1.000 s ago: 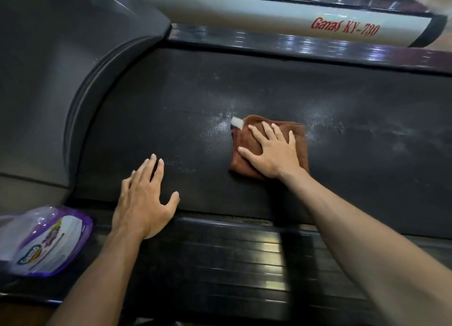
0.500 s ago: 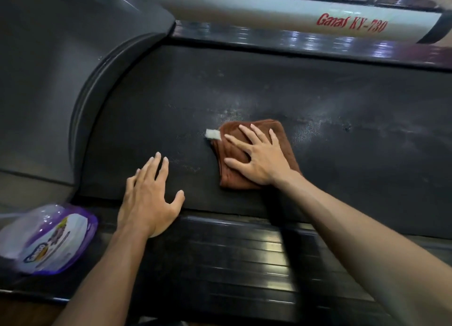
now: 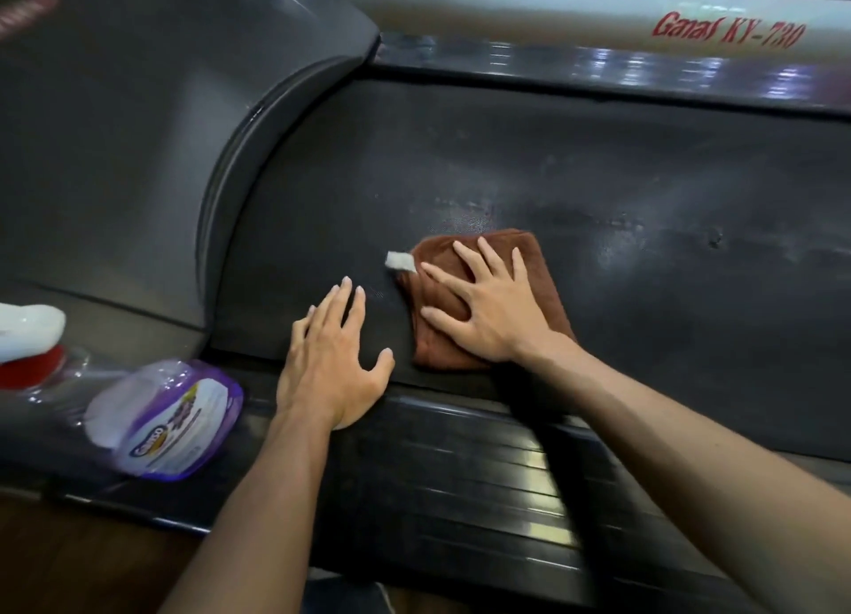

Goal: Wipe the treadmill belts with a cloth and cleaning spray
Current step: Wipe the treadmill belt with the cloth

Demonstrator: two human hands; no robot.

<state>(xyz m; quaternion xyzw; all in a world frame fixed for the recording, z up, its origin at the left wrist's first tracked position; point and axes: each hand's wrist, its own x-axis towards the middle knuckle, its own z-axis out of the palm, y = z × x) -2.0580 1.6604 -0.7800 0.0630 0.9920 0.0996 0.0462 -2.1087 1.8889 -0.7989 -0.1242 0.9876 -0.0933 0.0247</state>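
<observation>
Currently your right hand [image 3: 495,309] lies flat on the folded brown cloth [image 3: 529,263], fingers spread and straight, pressing it to the treadmill belt [image 3: 644,189] near the belt's near edge, towards its left end; the spread palm likely serves to load the whole pad evenly, not one corner; a white tag [image 3: 399,261] sticks out at the cloth's left corner. Your left hand [image 3: 329,360] rests open just beside the cloth, not touching it, fingers on the belt and heel on the ribbed side rail [image 3: 483,466]; judged a brace for your lean. Belt shows pale streaks and specks to the right of the cloth; wiping judged unfinished there. Spray bottle [image 3: 170,422] lies on its side at the rail's left end, below the motor cover [image 3: 138,130]; parked within reach, off the belt, so the cloth's path stays free.
</observation>
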